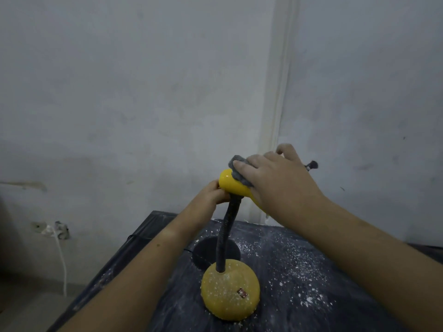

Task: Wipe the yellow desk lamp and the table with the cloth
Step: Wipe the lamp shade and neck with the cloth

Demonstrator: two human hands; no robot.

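A yellow desk lamp stands on a dark table [299,271]. Its round base [230,289] is speckled with white dust, and a black flexible neck [225,233] rises to the yellow shade [231,183]. My left hand [214,192] grips the shade at its narrow end, where the neck joins it. My right hand [278,180] presses a grey cloth [237,171] onto the top of the shade and hides most of the shade's wide end.
White powder is scattered over the table, thickest to the right of the lamp. A dark round dust-free patch [208,251] lies behind the base. Grey walls meet in a corner behind. A wall socket with a white cable [61,257] is low at the left.
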